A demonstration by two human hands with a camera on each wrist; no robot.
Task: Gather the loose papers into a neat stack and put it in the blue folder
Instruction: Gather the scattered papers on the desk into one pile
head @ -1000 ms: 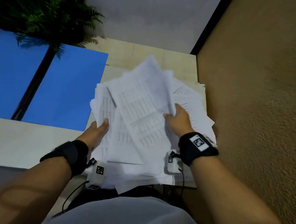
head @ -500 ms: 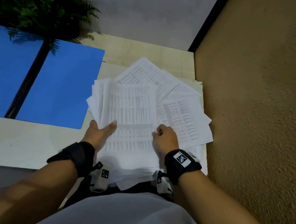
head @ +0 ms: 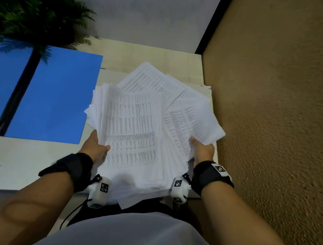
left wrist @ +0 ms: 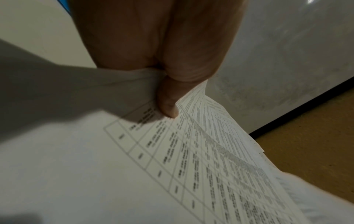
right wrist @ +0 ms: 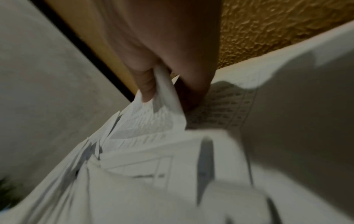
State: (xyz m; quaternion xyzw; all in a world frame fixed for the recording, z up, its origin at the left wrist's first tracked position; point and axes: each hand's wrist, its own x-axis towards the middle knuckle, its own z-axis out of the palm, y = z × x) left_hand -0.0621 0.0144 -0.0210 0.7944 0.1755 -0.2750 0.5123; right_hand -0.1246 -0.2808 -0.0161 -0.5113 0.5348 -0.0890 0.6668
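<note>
A thick, uneven pile of printed white papers (head: 133, 123) lies fanned on the pale table, its sheets skewed toward the back right. My left hand (head: 96, 145) grips the pile's near left edge, thumb (left wrist: 167, 104) pressed on the top printed sheet (left wrist: 191, 166). My right hand (head: 201, 150) pinches a bundle of sheets (right wrist: 159, 115) at the pile's right side, thumb on top. The open blue folder (head: 56, 96) lies flat to the left of the papers, its dark spine running diagonally.
A green fern-like plant (head: 33, 11) stands at the back left, overhanging the folder. A textured tan wall (head: 276, 113) runs close along the table's right edge. Some sheets hang over the table's near edge (head: 12, 189) toward my lap.
The right hand laid its lifted sheet down on the pile, then moved right and took hold of sheets at the right side. The left hand shifted under the pile's left edge.
</note>
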